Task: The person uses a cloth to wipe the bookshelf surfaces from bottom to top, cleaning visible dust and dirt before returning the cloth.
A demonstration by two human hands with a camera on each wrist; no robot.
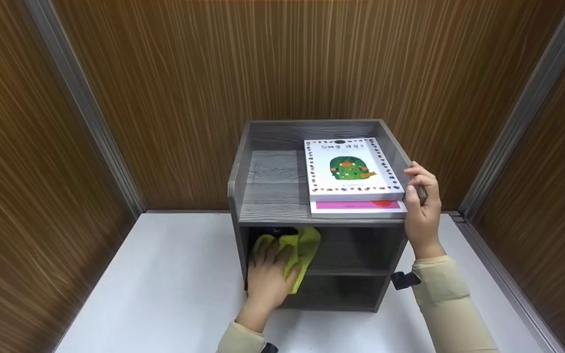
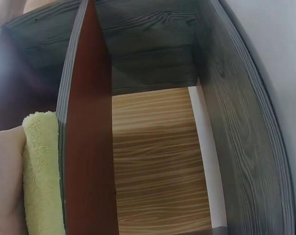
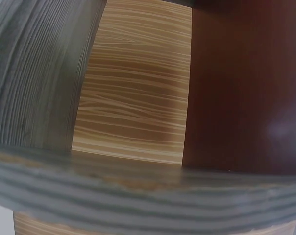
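A small grey wood-grain shelf unit [image 1: 275, 196] stands on the white table. My left hand [image 1: 269, 277] reaches into its upper compartment, on the left side. Spread fingers of that hand press on a yellow cloth [image 1: 308, 247], which lies on the middle board. In the left wrist view the cloth [image 2: 42, 176] runs along the board's front edge beside part of my left hand [image 2: 6, 181]. My right hand [image 1: 423, 211] grips the top of the right side panel, fingers curled over its edge. The right wrist view shows the unit's side, not the hand.
On the unit's top, towards the right, lies a white book [image 1: 348, 169] with a green picture, stacked on a book with a pink cover [image 1: 351, 205]. Brown striped panels [image 1: 312, 59] with metal corner posts enclose the white table [image 1: 174, 274] at back and sides.
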